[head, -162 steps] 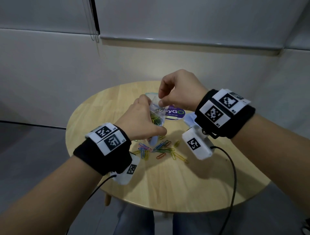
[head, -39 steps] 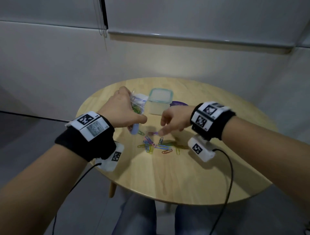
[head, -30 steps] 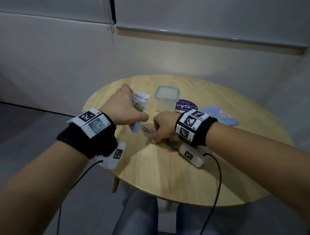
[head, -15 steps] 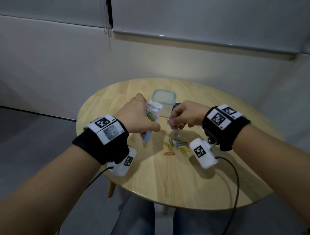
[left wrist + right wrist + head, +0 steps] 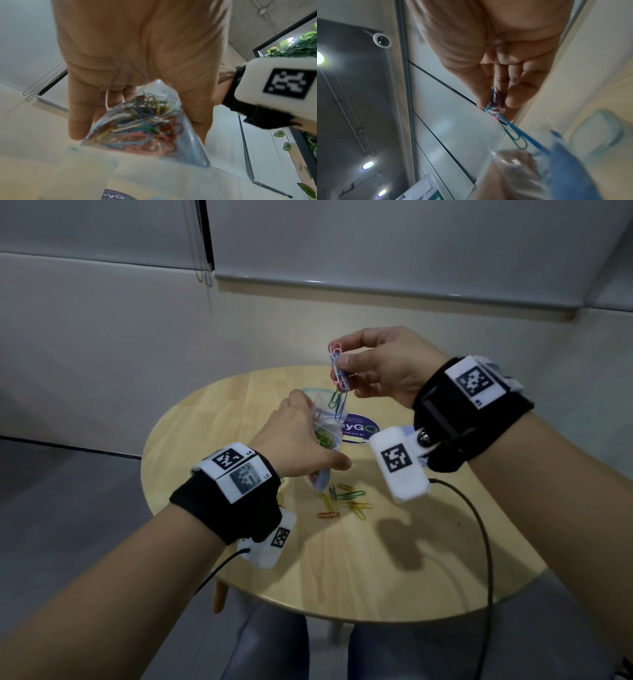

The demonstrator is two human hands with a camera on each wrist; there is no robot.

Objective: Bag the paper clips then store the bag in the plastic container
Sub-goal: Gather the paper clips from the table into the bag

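My left hand (image 5: 301, 440) grips a clear plastic bag (image 5: 325, 433) above the round wooden table (image 5: 376, 570); the bag (image 5: 142, 124) holds several coloured paper clips. My right hand (image 5: 380, 364) pinches a bunch of linked paper clips (image 5: 337, 378) just above the bag's open mouth, the lowest clips hanging into it. In the right wrist view the clip bunch (image 5: 496, 108) dangles from thumb and fingers toward the bag (image 5: 547, 169). Several loose paper clips (image 5: 346, 501) lie on the table below. The plastic container (image 5: 600, 132) stands behind the bag, mostly hidden in the head view.
A purple round sticker (image 5: 358, 428) lies on the table behind the bag. Cables run from both wrist cameras over the table's front edge. A wall and window blind stand beyond the table.
My right hand has risen from the table with a bunch of clips and now holds them over the bag's mouth. The left hand keeps the bag upright in about the same place.
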